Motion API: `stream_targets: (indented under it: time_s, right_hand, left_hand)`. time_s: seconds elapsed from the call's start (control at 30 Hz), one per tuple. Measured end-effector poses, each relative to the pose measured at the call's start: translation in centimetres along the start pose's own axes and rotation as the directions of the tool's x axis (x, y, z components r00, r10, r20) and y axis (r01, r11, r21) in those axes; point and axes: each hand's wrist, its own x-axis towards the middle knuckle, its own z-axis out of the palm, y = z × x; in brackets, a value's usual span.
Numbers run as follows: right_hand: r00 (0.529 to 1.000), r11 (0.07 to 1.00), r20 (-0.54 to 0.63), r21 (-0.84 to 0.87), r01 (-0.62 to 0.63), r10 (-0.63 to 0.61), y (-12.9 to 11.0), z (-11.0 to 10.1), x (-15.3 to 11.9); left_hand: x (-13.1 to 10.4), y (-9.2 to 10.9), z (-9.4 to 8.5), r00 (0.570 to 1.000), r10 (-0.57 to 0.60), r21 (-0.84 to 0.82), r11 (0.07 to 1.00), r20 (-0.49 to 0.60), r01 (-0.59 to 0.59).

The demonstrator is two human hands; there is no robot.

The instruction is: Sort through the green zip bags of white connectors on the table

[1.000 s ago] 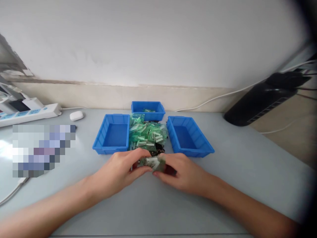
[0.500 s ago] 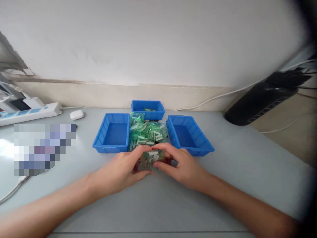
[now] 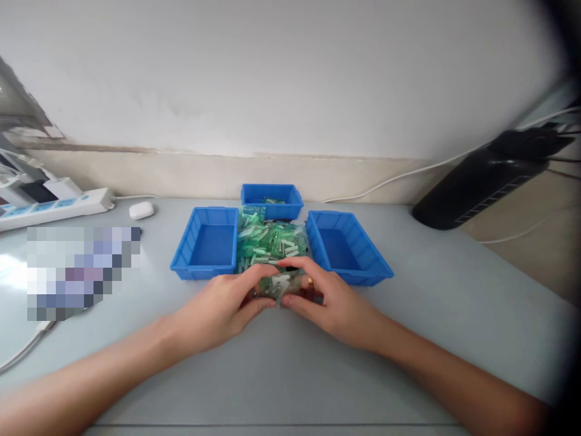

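Between my two hands is a small clear plastic bag (image 3: 280, 284) with white and dark pieces inside. My left hand (image 3: 238, 300) grips its left side, thumb below and fingers behind. My right hand (image 3: 324, 297) pinches the right side, its thumb on the bag's front. Some fingertips are hidden behind the bag. Just beyond lies a pile of green-tinted plastic bags (image 3: 272, 239) holding what look like white wall plugs and screws. The pile sits between a left blue bin (image 3: 179, 266) and a right blue bin (image 3: 381, 272).
A third blue bin (image 3: 272, 212) with a few green bags stands at the back near the wall. On the left are a power strip (image 3: 86, 203), a white case (image 3: 141, 210) and a blurred-out device (image 3: 86, 272). A black bottle (image 3: 476, 175) is at the right.
My left thumb has risen slightly and come onto the bag's lower edge. The bag looks more bunched between my hands; bins and pile stay put.
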Motion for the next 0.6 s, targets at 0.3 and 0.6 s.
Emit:
stream_targets:
  time_s: [0.3,0.6]
  right_hand:
    - [0.995,0.990,0.101,-0.144,0.005,0.010,0.11,-0.19,0.08]
    - [0.983,0.993,0.143,-0.037,-0.112,0.116,-0.21,-0.80,0.01]
  left_hand:
    - [-0.12,0.25,-0.08,1.000,-0.019,-0.037,0.999,-0.022,0.018]
    - [0.05,0.44,-0.65,1.000,0.019,-0.081,0.997,0.014,-0.018]
